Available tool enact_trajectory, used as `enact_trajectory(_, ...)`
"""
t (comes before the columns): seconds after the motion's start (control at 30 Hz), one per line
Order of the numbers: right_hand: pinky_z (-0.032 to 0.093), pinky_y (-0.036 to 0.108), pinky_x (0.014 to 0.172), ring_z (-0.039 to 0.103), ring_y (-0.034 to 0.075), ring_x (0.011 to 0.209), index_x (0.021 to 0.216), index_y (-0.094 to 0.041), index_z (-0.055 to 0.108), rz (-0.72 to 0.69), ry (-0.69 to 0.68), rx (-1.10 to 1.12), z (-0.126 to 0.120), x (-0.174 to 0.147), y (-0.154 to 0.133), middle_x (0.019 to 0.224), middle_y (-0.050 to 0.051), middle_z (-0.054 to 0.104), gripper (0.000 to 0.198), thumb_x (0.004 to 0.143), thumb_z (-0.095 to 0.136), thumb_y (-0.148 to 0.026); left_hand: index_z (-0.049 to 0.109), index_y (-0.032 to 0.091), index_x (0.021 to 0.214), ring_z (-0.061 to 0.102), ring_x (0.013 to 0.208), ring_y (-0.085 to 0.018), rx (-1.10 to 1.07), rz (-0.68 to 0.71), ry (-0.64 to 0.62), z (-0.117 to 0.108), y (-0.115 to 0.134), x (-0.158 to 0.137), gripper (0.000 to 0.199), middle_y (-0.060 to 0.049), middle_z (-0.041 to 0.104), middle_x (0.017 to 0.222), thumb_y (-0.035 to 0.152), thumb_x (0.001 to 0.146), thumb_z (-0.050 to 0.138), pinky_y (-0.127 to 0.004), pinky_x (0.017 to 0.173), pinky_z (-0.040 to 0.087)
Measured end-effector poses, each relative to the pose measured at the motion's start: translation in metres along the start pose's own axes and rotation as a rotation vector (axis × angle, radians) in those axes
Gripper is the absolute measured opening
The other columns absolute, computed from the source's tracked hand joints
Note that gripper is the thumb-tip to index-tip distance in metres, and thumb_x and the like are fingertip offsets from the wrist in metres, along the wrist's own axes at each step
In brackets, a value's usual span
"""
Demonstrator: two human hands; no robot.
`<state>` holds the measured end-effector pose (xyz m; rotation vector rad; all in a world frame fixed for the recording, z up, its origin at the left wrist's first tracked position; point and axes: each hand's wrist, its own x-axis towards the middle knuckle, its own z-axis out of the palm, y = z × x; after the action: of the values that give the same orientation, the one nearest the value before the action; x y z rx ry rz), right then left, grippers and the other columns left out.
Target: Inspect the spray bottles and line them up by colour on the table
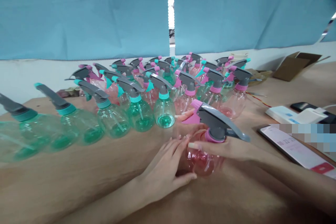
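A clear pink spray bottle with a grey trigger head and pink collar stands upright on the table in front of me. My right hand grips it around the upper body, the thumb across the near side and the fingers reaching behind, partly hidden. My left hand lies along the bottle's left side with fingers stretched out and the thumb apart, low near the base. Its fingertips appear to touch the bottle. Just beyond stands a green spray bottle with a grey head and teal collar.
Several green bottles form a row on the left, with pink and green ones crowded behind. At right lie a phone, a white device and a dark object with a cable. An open cardboard box sits at the back, before a blue curtain.
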<state>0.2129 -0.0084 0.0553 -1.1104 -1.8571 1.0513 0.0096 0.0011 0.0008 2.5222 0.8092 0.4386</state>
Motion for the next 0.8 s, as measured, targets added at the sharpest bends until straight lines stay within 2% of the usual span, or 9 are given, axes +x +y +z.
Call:
enact_trajectory(0.07,0.060,0.034,0.072,0.070,0.018,0.075,0.082,-0.024,0.066,0.011,0.051,0.036,0.002,-0.001,0.002,0.082,0.001,0.070,0.009,0.081,0.058,-0.029,0.024,0.025,0.144,0.034,0.135,-0.033,0.002,-0.014,0.000,0.000,0.001,0.000,0.076,-0.013,0.036,0.147,0.039,0.084,0.068,-0.055,0.107,0.031)
enact_trajectory(0.17,0.060,0.030,0.062,0.069,0.017,0.066,0.072,-0.023,0.062,0.025,0.116,0.030,0.003,-0.002,-0.001,0.071,0.000,0.068,0.008,0.075,0.055,-0.020,0.019,0.025,0.146,0.037,0.132,-0.034,0.002,-0.010,0.010,0.000,0.001,0.000,0.082,-0.014,0.040,0.144,0.038,0.083,0.069,-0.055,0.106,0.032)
enact_trajectory(0.27,0.059,0.029,0.059,0.068,0.017,0.063,0.066,-0.024,0.059,0.001,0.115,0.002,0.002,-0.001,-0.008,0.061,-0.001,0.066,0.010,0.072,0.053,-0.021,0.017,0.024,0.147,0.039,0.131,-0.033,0.000,-0.004,0.015,0.001,0.001,0.000,0.085,-0.014,0.041,0.143,0.037,0.082,0.069,-0.053,0.106,0.033)
enact_trajectory(0.4,0.059,0.027,0.065,0.068,0.017,0.070,0.066,-0.024,0.059,-0.021,0.150,-0.006,0.001,0.000,-0.017,0.066,-0.001,0.067,0.008,0.070,0.052,-0.020,0.021,0.020,0.145,0.037,0.133,-0.032,0.023,-0.009,-0.005,0.001,0.001,0.000,0.079,-0.014,0.040,0.144,0.037,0.083,0.068,-0.051,0.108,0.032)
enact_trajectory(0.47,0.058,0.028,0.060,0.065,0.017,0.066,0.063,-0.024,0.057,-0.014,0.163,-0.057,0.000,0.000,-0.021,0.068,0.000,0.065,0.007,0.068,0.052,-0.023,0.023,0.019,0.144,0.035,0.134,-0.032,0.047,-0.015,-0.017,0.002,0.000,0.000,0.076,-0.015,0.038,0.146,0.038,0.084,0.066,-0.052,0.108,0.031)
enact_trajectory(0.6,0.051,0.027,0.045,0.054,0.015,0.049,0.055,-0.024,0.050,0.063,0.226,-0.141,0.001,-0.001,-0.029,0.054,-0.001,0.052,0.011,0.065,0.051,-0.028,0.022,0.020,0.145,0.035,0.134,-0.033,0.073,-0.028,-0.022,0.002,0.001,0.000,0.076,-0.016,0.039,0.145,0.041,0.085,0.064,-0.054,0.107,0.032)
enact_trajectory(0.73,0.054,0.027,0.051,0.059,0.015,0.051,0.058,-0.025,0.056,0.109,0.148,-0.053,0.001,-0.004,-0.027,0.055,-0.001,0.059,0.013,0.068,0.051,-0.029,0.023,0.019,0.145,0.034,0.135,-0.033,0.093,-0.030,-0.046,0.001,0.001,0.001,0.076,-0.016,0.038,0.146,0.040,0.085,0.064,-0.054,0.108,0.032)
enact_trajectory(0.8,0.055,0.028,0.053,0.061,0.016,0.053,0.058,-0.024,0.058,0.119,0.150,-0.075,0.001,-0.005,-0.023,0.056,0.000,0.061,0.012,0.068,0.050,-0.028,0.023,0.020,0.145,0.034,0.135,-0.033,0.103,-0.017,-0.041,0.001,0.000,0.001,0.075,-0.015,0.038,0.146,0.040,0.085,0.064,-0.053,0.108,0.031)
